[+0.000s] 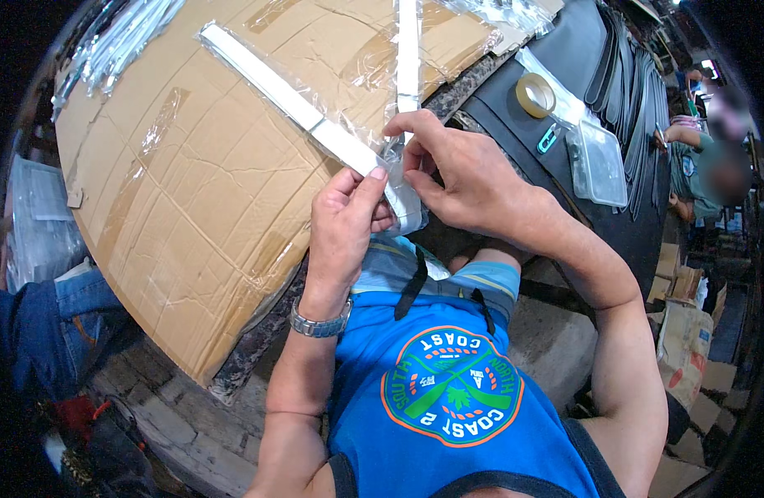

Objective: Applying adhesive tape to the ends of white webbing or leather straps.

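Note:
My left hand [350,218], with a metal watch at the wrist, pinches a long white strip [282,96] in a clear plastic sleeve near its lower end. The strip runs up and left over a cardboard sheet [189,187] and has a thin dark band partway along. My right hand [444,162] is curled just right of it, its fingertips at clear plastic film [394,149]; whether they grip the film is hard to tell. Behind these fingers another white strip in clear film [408,56] points away from me.
On the dark surface at right lie a tape roll [535,95], a small turquoise tool [548,139], a clear plastic box [596,163] and dark strips [637,112]. Sleeved strips [123,50] are piled at upper left. Another person [699,168] sits at far right.

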Tool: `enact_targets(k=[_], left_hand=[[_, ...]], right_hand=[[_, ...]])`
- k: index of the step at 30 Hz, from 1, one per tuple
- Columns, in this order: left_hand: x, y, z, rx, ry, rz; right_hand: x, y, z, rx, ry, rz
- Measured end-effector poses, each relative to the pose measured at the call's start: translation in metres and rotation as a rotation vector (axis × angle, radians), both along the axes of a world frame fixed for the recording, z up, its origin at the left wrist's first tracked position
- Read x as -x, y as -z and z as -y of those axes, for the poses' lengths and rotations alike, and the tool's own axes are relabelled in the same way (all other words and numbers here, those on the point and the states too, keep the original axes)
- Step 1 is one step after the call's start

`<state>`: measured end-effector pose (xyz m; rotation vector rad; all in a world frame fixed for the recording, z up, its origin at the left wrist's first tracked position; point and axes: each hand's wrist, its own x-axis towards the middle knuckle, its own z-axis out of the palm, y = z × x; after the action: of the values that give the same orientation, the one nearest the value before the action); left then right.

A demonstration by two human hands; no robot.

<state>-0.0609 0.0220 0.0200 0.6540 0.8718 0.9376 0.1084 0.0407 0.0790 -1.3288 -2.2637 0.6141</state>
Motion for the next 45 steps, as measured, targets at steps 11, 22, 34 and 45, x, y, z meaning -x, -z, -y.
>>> enact_targets(k=[11,22,34,45], left_hand=[[-0.003,-0.001,0.003,-0.084,-0.04,-0.026],[-0.011,0.009,-0.005,-0.024,-0.111,0.016],[0.017,-0.021,0.01,-0.655,-0.024,-0.85],[-0.001,-0.028,0.005,-1.539,0.415,-1.013]], right_hand=[[-0.007,0.008,0.01,-0.118,0.132,-0.124],[-0.022,0.089,0.092,0.442,0.285,-0.415],[-0.027,0.085,0.11,0.646,0.328,-0.636],[-0.025,0.028,0.12,0.525,0.091,-0.814]])
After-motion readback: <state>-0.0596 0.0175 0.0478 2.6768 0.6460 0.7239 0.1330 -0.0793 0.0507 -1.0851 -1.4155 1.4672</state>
